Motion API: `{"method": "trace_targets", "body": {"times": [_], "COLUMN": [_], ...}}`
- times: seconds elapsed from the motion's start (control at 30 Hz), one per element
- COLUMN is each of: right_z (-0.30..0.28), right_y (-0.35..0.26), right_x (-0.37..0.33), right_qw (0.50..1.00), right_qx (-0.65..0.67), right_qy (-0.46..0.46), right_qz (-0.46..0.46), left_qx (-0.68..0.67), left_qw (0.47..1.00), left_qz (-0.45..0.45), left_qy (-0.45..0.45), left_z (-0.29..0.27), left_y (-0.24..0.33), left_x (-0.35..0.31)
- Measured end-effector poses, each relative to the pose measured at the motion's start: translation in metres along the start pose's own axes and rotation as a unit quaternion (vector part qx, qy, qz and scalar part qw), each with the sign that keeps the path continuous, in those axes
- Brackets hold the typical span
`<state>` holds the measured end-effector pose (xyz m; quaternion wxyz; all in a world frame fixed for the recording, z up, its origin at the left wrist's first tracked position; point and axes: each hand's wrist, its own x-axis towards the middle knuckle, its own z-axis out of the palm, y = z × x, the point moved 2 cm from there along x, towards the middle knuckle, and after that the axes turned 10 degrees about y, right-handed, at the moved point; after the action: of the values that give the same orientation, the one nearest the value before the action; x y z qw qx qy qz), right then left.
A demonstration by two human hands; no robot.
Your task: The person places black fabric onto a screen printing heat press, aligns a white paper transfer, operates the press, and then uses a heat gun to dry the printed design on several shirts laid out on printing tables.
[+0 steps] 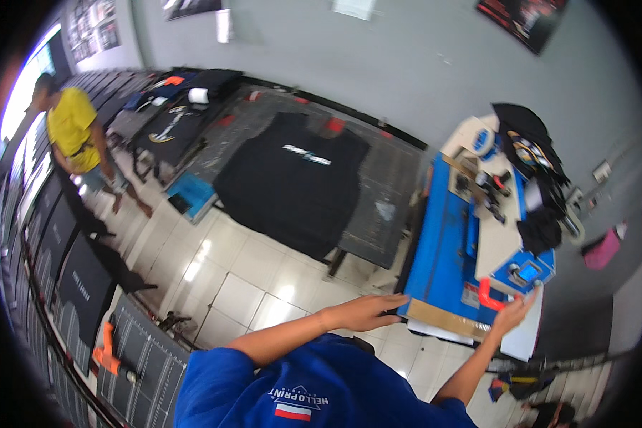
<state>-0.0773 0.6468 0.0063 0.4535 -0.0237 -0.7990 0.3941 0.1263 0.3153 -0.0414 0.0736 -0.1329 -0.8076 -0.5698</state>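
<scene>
A blue heat press [442, 242] with a beige top stands on my right. My left hand [371, 312] reaches to its front left corner, fingers stretched out, at the end of the brown-taped edge [446, 319]. Nothing shows in that hand. My right hand [512, 317] is raised beside the red handle [488, 294], with a finger extended toward the side of the blue control panel [526, 272] and its small lit screen. Whether the fingertip touches the panel I cannot tell. Further off, a black shirt [292, 189] with a small white and blue print lies spread on a dark board [381, 214].
Black cloth [538, 228] is heaped on and behind the press. An orange heat gun [108, 353] lies on a grey board at lower left. A blue tray [190, 196] is beside the printing tables. A person in a yellow shirt [73, 121] stands at far left.
</scene>
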Motion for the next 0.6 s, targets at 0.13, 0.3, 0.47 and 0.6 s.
{"method": "trace_targets", "body": {"times": [0.13, 0.3, 0.47, 0.6], "right_z": [-0.001, 0.063, 0.137, 0.176], "right_y": [0.005, -0.169, -0.327, -0.406], "right_x": [-0.026, -0.155, -0.312, -0.398], "right_qw": [0.991, 0.973, 0.811, 0.637], "right_qx": [0.048, 0.216, 0.377, 0.351], "right_qy": [0.082, -0.041, -0.446, -0.684], "right_qz": [0.090, 0.074, 0.026, -0.046], "left_qx": [0.029, 0.083, 0.049, 0.018], "left_qw": [0.952, 0.795, 0.762, 0.777], "left_qz": [-0.246, -0.424, -0.352, -0.355], "left_qy": [0.179, 0.427, 0.541, 0.519], "left_z": [-0.079, -0.132, -0.190, -0.221], "left_y": [-0.055, -0.069, -0.069, -0.073], "left_x": [-0.183, -0.357, -0.377, -0.364]}}
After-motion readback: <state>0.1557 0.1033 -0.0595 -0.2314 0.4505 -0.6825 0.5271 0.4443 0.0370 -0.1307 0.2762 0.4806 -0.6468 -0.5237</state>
